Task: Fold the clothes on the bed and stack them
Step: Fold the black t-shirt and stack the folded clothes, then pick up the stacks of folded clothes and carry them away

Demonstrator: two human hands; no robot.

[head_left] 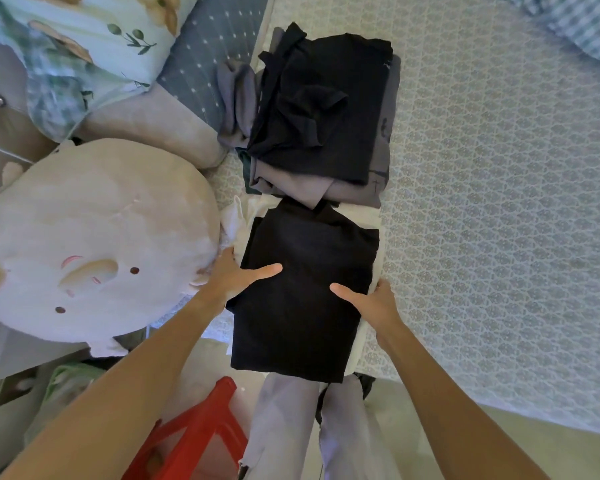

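A folded black garment [302,299] lies on top of folded white clothes [371,271] near the bed's front edge. My left hand [238,277] grips the left side of this pile, thumb on the black cloth, fingers tucked under the side. My right hand [371,301] grips the right side the same way. Beyond it sits a second stack [323,109] of black and grey clothes, the top black piece rumpled. Grey cloth [236,102] spills off its left side.
The patterned bed sheet [499,168] stretches to the right. A large round plush toy [94,247] and floral pillows [84,46] crowd the left. A red plastic stool [191,434] stands below, beside my light trouser legs [284,427].
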